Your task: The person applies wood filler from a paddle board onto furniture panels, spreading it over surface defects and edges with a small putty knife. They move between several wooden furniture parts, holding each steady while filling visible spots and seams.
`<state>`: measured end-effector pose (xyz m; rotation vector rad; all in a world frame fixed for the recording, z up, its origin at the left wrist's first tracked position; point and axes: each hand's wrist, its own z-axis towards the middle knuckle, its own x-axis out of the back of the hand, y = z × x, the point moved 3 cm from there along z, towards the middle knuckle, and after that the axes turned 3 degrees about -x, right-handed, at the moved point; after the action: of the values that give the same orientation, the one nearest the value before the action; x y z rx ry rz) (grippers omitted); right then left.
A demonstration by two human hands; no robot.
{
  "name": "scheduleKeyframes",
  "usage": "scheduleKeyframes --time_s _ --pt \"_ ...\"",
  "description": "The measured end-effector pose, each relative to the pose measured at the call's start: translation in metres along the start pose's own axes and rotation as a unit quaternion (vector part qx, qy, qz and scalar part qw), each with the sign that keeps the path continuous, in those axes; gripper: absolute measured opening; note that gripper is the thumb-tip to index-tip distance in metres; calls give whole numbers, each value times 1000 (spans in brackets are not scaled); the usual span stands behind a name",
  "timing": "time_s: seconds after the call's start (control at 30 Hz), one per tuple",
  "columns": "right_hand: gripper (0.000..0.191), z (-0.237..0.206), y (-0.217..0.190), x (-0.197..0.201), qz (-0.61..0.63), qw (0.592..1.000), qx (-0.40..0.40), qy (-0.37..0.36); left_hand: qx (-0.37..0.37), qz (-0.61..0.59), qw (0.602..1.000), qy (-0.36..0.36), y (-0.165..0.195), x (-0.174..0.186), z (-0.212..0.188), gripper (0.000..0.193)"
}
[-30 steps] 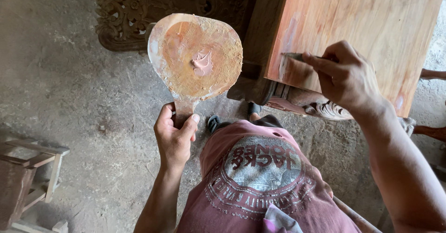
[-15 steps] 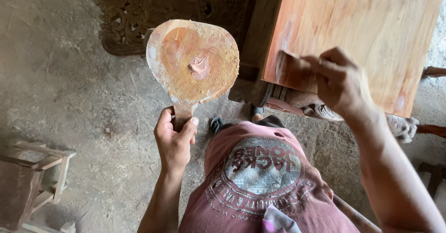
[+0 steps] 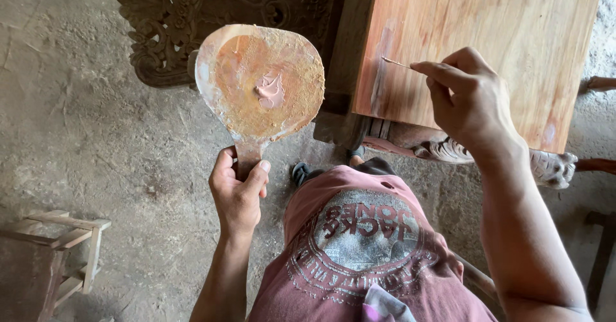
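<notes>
While the left hand (image 3: 236, 193) grips a paddle (image 3: 260, 81), right hand (image 3: 471, 100) fingers pinch a blade (image 3: 396, 62) on the board (image 3: 481, 46)

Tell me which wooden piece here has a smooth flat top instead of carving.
The reddish board under the right hand; the dark panel on the ground is carved with scrolls.
</notes>
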<state>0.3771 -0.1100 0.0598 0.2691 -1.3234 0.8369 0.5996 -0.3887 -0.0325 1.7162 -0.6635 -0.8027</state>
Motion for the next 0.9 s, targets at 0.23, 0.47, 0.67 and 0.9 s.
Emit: scheduleKeyframes --time_s 0.23,0.47,0.67,0.9 --pt "28 -31 -18 1 65 994 30 -77 -1 -3 1000 10 -1 -3 -15 22" --pt "24 5 6 -6 4 999 19 -25 -10 6 1000 0 3 -3 -17 21" --pt "24 4 13 -13 7 1000 17 -2 -9 19 1000 2 6 -4 -23 21" --pt "21 28 42 -19 -41 998 26 34 5 8 1000 6 3 -3 -27 21"
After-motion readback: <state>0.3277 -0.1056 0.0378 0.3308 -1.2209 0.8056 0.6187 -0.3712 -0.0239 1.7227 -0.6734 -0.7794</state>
